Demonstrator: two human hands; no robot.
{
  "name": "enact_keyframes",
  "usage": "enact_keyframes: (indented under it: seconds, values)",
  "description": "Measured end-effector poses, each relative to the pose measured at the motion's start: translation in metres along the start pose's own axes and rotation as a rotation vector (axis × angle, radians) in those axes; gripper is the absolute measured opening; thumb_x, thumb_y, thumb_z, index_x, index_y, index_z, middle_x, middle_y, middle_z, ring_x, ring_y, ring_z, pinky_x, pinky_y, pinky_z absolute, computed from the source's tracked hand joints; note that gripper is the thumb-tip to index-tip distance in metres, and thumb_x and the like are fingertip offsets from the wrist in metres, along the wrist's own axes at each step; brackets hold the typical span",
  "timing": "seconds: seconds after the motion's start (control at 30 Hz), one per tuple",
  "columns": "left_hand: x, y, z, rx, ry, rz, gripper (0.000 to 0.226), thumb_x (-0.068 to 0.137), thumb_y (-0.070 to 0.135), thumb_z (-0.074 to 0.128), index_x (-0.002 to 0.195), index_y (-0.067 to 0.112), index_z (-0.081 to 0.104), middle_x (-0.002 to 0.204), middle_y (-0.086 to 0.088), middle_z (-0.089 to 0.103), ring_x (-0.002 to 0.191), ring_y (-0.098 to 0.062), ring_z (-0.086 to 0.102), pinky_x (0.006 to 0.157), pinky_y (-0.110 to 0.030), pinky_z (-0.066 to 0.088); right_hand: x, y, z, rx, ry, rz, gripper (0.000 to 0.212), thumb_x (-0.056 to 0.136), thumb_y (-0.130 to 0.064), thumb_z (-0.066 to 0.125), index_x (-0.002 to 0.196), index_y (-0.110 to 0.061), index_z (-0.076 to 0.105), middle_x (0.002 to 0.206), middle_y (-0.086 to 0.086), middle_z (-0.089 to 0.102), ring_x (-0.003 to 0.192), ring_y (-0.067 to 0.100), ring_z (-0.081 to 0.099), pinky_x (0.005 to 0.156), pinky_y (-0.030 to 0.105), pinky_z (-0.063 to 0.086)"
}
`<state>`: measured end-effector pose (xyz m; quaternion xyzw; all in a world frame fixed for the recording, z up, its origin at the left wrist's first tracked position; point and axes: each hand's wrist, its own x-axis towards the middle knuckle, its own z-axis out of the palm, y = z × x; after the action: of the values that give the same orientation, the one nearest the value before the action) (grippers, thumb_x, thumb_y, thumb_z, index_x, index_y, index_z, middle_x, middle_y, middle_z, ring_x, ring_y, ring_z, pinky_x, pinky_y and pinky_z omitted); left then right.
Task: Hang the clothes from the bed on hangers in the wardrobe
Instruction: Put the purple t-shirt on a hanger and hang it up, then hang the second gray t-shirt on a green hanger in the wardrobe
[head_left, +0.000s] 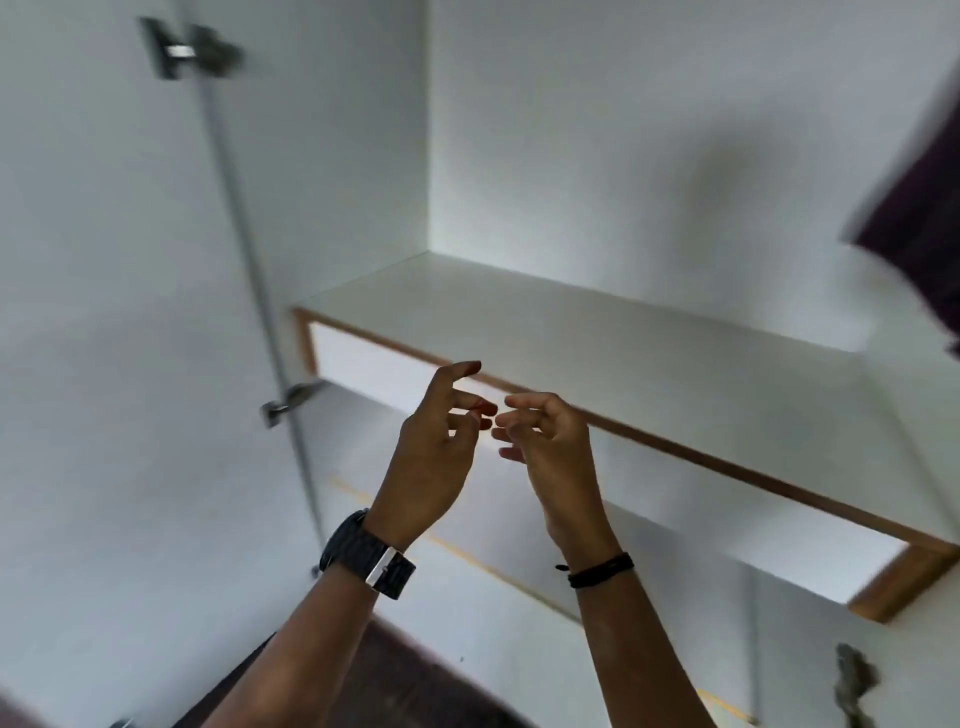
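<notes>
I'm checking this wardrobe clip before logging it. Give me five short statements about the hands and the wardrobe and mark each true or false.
1. Both hands hold nothing. True: the left hand and the right hand are raised with loosely curled fingers, no hanger or cloth in either grip.
2. The watch is on the right wrist. False: it is on the left wrist; the right wrist wears a thin dark band.
3. A dark purple cloth shows at the right edge. True.
4. Folded clothes lie on the shelf. False: its visible top is bare.
5. Metal hinges show on the left. True.
</notes>
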<state>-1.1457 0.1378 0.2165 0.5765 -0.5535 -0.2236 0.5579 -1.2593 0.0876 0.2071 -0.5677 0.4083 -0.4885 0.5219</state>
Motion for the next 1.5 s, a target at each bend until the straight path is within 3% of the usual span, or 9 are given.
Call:
enact_keyframes:
  seconds: [0.33,0.47,0.57,0.67,0.73,0.9,1.13,1.27,1.5]
  values:
    - [-0.215,-0.075,-0.242,0.193,0.498,-0.356,0.046,0.093,-0.003,0.041,0.125,0.03,0.044,0.092,0.012,0.065,0.081,0.0,0.064,0.082,-0.031,0.054,-0.17,0.047,0.253,-0.029,-0.655,0.141,0.024,0.088,0.003,0.053,0.089,-0.018,0.064,0.083,0.005,0.069,0.079,0.02,0.069,0.069,0.029,0.054]
    - [-0.324,-0.089,-0.331,0.242,0.645,-0.518,0.045,0.092,-0.003,0.044,0.131,0.021,0.045,0.096,0.003,0.065,0.086,-0.01,0.064,0.073,-0.03,0.054,-0.273,0.068,0.354,-0.055,-0.859,0.215,0.022,0.088,0.001,0.057,0.087,-0.019,0.063,0.086,0.006,0.07,0.081,0.023,0.071,0.07,0.032,0.056]
    - [-0.405,-0.098,-0.385,0.3,0.737,-0.611,0.042,0.092,-0.003,0.046,0.129,0.018,0.046,0.095,0.0,0.064,0.069,0.001,0.059,0.065,-0.018,0.049,-0.353,0.087,0.41,-0.067,-1.022,0.285,0.022,0.088,0.003,0.058,0.087,-0.019,0.063,0.089,0.01,0.071,0.086,0.023,0.07,0.07,0.035,0.057]
    - [-0.483,-0.11,-0.424,0.336,0.855,-0.717,0.04,0.091,-0.002,0.048,0.127,0.017,0.047,0.093,0.0,0.063,0.069,-0.005,0.06,0.074,-0.025,0.051,-0.426,0.108,0.452,-0.095,-1.187,0.341,0.017,0.089,0.003,0.057,0.094,-0.012,0.062,0.085,0.005,0.07,0.082,0.018,0.068,0.072,0.036,0.056]
    - [-0.528,-0.118,-0.437,0.349,0.924,-0.768,0.04,0.091,-0.002,0.049,0.125,0.017,0.048,0.092,0.0,0.063,0.071,-0.011,0.06,0.074,-0.029,0.05,-0.465,0.121,0.471,-0.122,-1.294,0.337,0.015,0.09,0.003,0.056,0.099,-0.008,0.062,0.084,0.005,0.07,0.079,0.015,0.068,0.068,0.03,0.055]
    - [-0.633,-0.14,-0.444,0.346,1.061,-0.933,0.041,0.09,0.0,0.049,0.126,0.02,0.047,0.093,0.004,0.063,0.076,-0.014,0.062,0.069,-0.014,0.044,-0.557,0.166,0.502,-0.198,-1.512,0.309,0.015,0.092,-0.002,0.055,0.095,-0.015,0.062,0.09,0.008,0.071,0.077,0.012,0.07,0.068,0.029,0.057]
    - [-0.759,-0.189,-0.431,0.38,1.188,-1.063,0.043,0.09,0.001,0.046,0.129,0.02,0.047,0.092,0.004,0.063,0.058,0.004,0.055,0.056,-0.009,0.041,-0.668,0.255,0.514,-0.235,-1.743,0.266,0.011,0.091,-0.005,0.06,0.091,-0.016,0.063,0.082,0.007,0.069,0.076,0.019,0.071,0.064,0.028,0.056]
    - [-0.83,-0.229,-0.422,0.456,1.241,-1.118,0.043,0.091,0.004,0.048,0.131,0.02,0.045,0.095,0.003,0.062,0.078,-0.014,0.062,0.059,-0.008,0.041,-0.725,0.31,0.523,-0.205,-1.835,0.208,0.014,0.091,-0.005,0.061,0.088,-0.019,0.062,0.084,0.007,0.069,0.077,0.019,0.071,0.066,0.032,0.057]
    - [-0.928,-0.293,-0.424,0.588,1.233,-1.084,0.043,0.09,0.003,0.052,0.129,0.019,0.047,0.105,-0.002,0.063,0.088,-0.014,0.06,0.077,-0.021,0.045,-0.809,0.378,0.541,-0.196,-1.865,-0.063,0.015,0.086,-0.01,0.065,0.083,-0.025,0.063,0.08,0.0,0.069,0.075,0.013,0.069,0.074,0.038,0.058]
